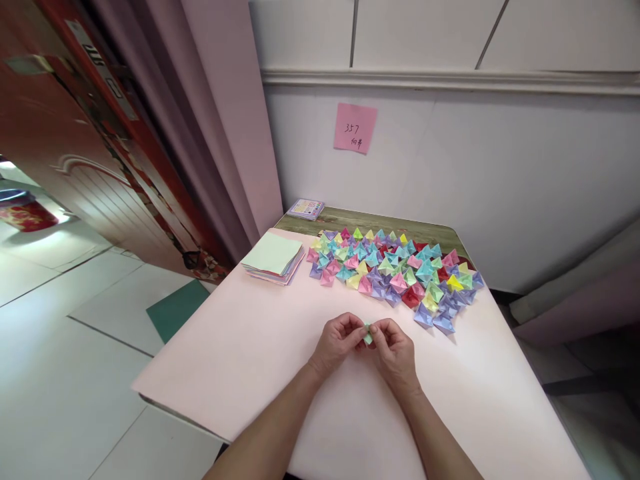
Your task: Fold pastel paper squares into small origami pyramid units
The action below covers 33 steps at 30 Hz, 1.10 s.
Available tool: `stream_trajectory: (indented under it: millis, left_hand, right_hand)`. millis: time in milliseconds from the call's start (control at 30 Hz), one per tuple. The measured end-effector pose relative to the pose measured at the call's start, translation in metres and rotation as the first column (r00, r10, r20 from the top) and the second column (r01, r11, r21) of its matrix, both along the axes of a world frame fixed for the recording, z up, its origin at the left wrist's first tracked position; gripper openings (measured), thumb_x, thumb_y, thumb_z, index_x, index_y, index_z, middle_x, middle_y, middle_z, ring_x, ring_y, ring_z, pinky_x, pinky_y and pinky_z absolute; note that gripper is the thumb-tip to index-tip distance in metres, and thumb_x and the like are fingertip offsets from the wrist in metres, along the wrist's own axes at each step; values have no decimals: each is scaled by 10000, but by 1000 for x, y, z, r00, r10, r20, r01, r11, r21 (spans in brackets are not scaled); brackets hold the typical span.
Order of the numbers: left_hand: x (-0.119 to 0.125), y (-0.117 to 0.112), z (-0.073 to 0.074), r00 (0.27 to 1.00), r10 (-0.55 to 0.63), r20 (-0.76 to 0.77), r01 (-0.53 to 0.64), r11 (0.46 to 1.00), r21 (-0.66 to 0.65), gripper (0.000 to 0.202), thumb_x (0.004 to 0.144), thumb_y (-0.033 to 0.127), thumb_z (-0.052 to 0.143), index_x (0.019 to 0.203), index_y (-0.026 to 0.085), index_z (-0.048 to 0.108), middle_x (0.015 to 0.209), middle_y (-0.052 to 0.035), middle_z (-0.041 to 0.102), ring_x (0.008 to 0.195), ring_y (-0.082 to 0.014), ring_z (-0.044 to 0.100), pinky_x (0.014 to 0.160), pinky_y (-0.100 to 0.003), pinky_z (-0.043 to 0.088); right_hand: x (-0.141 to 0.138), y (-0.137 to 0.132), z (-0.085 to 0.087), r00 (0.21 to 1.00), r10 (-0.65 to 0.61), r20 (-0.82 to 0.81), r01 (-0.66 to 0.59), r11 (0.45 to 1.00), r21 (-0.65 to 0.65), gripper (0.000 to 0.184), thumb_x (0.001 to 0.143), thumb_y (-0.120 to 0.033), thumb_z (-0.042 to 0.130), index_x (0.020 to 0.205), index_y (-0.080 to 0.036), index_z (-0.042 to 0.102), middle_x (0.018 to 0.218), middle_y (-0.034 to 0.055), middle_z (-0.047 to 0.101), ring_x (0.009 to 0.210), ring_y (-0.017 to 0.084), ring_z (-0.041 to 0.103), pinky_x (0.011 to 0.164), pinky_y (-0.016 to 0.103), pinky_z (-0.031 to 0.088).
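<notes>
So a little pale green piece of folded paper (368, 337) is sitting right between two sets of fingertips, just over the near-middle part of the table. The left hand (336, 341) is pinching it from one side and the right hand (399, 352) is pinching it from the other — thumbs are pressing on top, fingers are curling in underneath. Its exact shape is mostly hiding behind those fingers, so I can't tell how far the folds are going.

Just beyond, a big crowd of folded paper shapes (385, 267) is covering the far right part of the pink tabletop (240, 353) — blue, pink, green, yellow, red, purple. To their left, a stack of square sheets (273, 253) is lying with a pale green one on top. Farther back, a small printed stack (307, 209) is resting in the corner, and a pink note (355, 128) reading "357" is sticking to the wall (450, 153).
</notes>
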State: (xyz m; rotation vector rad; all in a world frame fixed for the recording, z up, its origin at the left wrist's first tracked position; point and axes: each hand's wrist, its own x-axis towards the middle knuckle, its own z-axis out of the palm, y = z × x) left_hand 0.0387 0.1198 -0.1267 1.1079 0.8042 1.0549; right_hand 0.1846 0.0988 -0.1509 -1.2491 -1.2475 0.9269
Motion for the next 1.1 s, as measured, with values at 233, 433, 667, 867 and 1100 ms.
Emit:
stream_trajectory:
  millis: [233,433,667,867,1100]
  left_hand:
    - [0,0,-1,996,77,-37,-77,997,-7,294,763,399,734,720,148,587,611,11,599,541,-106,557,534,-224,450]
    - [2,-1,-2,990,127,-60,-126,992,20,299,766,397,726,700,143,583,612,16,575,540,-93,525,526,-212,433]
    - [2,2,-7,996,75,55,-73,997,-32,513,746,362,761,1149,174,507,641,48,593,525,-94,537,545,-217,457]
    - [1,1,-5,996,89,28,-88,996,-34,445,728,357,770,1069,158,564,617,45,597,503,-91,527,528,-214,445]
    - [0,2,-3,999,49,20,-48,996,-76,367,733,384,763,964,156,592,625,36,604,495,-92,552,515,-213,453]
  right_hand:
    - [-5,1,1,991,69,-117,-73,997,-28,232,862,-439,643,808,-215,616,684,-5,612,616,150,576,603,265,486]
    - [-5,2,0,946,110,-304,-139,988,-74,249,806,-438,714,794,-208,619,712,6,642,670,172,617,645,297,532]
    - [-6,2,-3,947,45,-319,-74,994,-78,290,781,-439,740,816,-214,560,709,-3,631,640,159,619,622,290,535]
    - [-7,1,2,951,36,-308,-62,995,-77,362,792,-421,731,999,-230,503,719,-9,659,644,162,644,619,283,533]
    - [-1,2,7,954,46,-296,-79,992,-99,323,786,-416,733,962,-223,543,689,-11,673,630,159,632,627,278,510]
